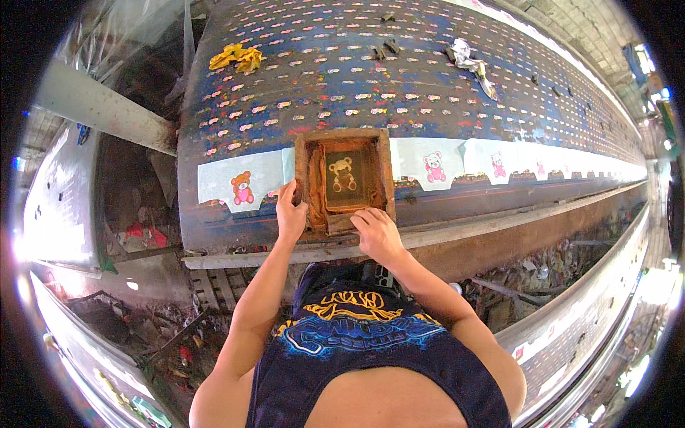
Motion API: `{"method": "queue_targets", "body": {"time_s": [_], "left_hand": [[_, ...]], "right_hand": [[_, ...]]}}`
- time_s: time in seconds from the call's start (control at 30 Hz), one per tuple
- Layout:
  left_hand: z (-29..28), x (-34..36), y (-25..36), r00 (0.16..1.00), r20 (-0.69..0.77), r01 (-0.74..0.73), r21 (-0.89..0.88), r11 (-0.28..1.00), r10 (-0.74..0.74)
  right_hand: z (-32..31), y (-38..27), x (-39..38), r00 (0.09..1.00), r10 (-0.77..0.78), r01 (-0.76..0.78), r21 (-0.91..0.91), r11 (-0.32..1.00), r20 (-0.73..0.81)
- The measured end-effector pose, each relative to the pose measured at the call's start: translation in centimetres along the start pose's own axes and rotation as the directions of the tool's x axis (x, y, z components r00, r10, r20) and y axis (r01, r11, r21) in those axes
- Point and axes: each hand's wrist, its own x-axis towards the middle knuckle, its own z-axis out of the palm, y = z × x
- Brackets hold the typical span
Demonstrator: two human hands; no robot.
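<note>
A wooden screen-printing frame stands over the row of white fabric pieces, a pale bear design showing on its stained mesh. My left hand is closed on the frame's left side. My right hand has curled fingers gripping a narrow bar at the frame's lower inside edge. Just left of the frame lies a fabric piece with a brown-and-pink bear print. To the right, more pieces with pink bear prints run along the table's near edge.
The long printing table carries a yellow cloth, a white cloth and several small dark blocks. A pale beam and another panel stand at left. Debris lies below the table's metal rail.
</note>
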Motion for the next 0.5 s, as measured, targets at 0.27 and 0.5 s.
{"method": "queue_targets", "body": {"time_s": [0.27, 0.5], "left_hand": [[0.3, 0.0, -0.7, 1.0, 0.003, 0.017, -0.002, 1.0, -0.017], [0.0, -0.1, -0.1, 0.999, 0.018, 0.027, -0.008, 1.0, -0.027]], "right_hand": [[2.9, 4.9, 5.9, 0.992, -0.045, 0.034, -0.098, 0.995, -0.114], [1.9, 8.6, 13.6, 0.996, 0.03, -0.031, -0.008, 0.999, -0.085]]}}
